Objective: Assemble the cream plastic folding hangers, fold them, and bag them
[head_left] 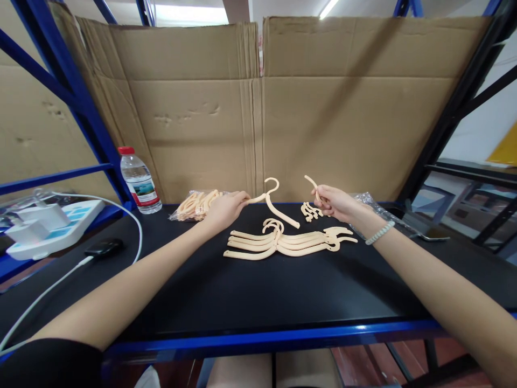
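Note:
My left hand (225, 209) is closed on one arm of a cream plastic hanger (270, 201), held just above the black table (226, 291) with its hook pointing up. My right hand (336, 202) pinches a small curved cream piece (312, 182), raised to the right of that hanger. Just below it lie a few small cream clips (310, 210). Between my hands and nearer to me, several finished cream hangers (283, 241) lie stacked flat on the table.
A clear bag of cream parts (194, 205) lies behind my left hand, and another clear bag (374, 207) is by my right wrist. A water bottle (139, 180), a white device (48, 226), a black object (104, 247) and a white cable (60, 280) are at left. Cardboard sheets (283, 108) wall the back.

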The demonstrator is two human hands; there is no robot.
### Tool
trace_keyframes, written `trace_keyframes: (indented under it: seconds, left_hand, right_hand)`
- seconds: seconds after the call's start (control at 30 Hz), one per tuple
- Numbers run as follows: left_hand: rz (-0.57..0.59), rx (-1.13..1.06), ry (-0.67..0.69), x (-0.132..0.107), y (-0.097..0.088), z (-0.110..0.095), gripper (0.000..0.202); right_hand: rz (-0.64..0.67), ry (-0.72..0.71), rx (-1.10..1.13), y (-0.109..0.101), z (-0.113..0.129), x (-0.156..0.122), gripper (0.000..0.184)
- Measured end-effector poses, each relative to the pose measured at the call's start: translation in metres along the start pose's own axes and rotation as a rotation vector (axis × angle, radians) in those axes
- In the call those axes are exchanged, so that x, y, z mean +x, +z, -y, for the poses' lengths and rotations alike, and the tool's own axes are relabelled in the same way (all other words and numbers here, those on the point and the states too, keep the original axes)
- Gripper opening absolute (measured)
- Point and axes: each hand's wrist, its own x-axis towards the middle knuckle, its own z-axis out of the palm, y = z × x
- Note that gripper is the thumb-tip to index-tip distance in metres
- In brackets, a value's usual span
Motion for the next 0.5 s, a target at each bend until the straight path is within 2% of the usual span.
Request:
trace_keyframes:
  seconds: [0.13,0.2,0.3,0.4,0.5]
  left_hand:
    - [-0.077,-0.04,-0.011,-0.011,-0.01,-0.009,0.017]
    - [-0.122,-0.078,-0.014,-0.017,-0.01,-0.012,0.015]
    - [-0.213,-0.184,-0.005,-0.025,-0.005,-0.016,0.012]
    - [-0.297,-0.222,0.048,-0.031,0.001,-0.018,0.011]
    - [-0.372,-0.25,0.081,-0.036,0.006,-0.019,0.012]
  right_hand:
    - [0.112,0.061,0.168,0.002,0.004,-0.015,0.022]
    - [0.182,0.072,0.254,0.003,0.004,-0.023,0.019]
    - [0.263,0.07,0.27,0.005,0.004,-0.032,0.018]
    - [0.296,0.031,0.282,0.007,0.002,-0.038,0.019]
    - [0.251,0.008,0.204,0.008,-0.001,-0.039,0.031]
